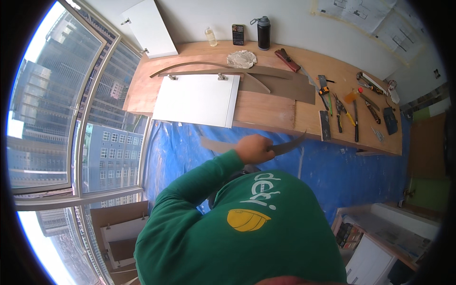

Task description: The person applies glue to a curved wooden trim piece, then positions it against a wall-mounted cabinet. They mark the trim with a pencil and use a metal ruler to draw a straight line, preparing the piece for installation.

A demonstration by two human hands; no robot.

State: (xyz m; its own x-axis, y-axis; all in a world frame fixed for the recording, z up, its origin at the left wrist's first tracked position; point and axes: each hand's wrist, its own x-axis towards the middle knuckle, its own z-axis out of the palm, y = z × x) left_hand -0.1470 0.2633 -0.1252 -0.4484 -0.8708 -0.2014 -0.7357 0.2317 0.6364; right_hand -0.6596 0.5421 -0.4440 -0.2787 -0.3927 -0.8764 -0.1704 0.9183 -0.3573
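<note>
My left hand (pixel 255 148) is closed around a long, thin, brownish-grey strip (pixel 289 145), which looks like laminate or edging. It holds the strip in front of my chest, just off the front edge of the wooden bench (pixel 263 111). Both ends of the strip stick out past my fist, and the left end is blurred. My right hand does not show. Beyond my left hand, a white cabinet door (pixel 192 100) with two metal hinges lies on the bench. Behind it are a curved brown strip (pixel 190 64) and a flat brown sheet (pixel 297 90).
Pliers (pixel 339 111), a tape measure (pixel 324 90) and other tools lie at the bench's right. A black bottle (pixel 263 34), phone (pixel 238 34), crumpled white cloth (pixel 241 59) and clear bottle (pixel 210 37) sit at the back. Blue sheeting (pixel 327 171) covers the floor; windows (pixel 52 109) are left.
</note>
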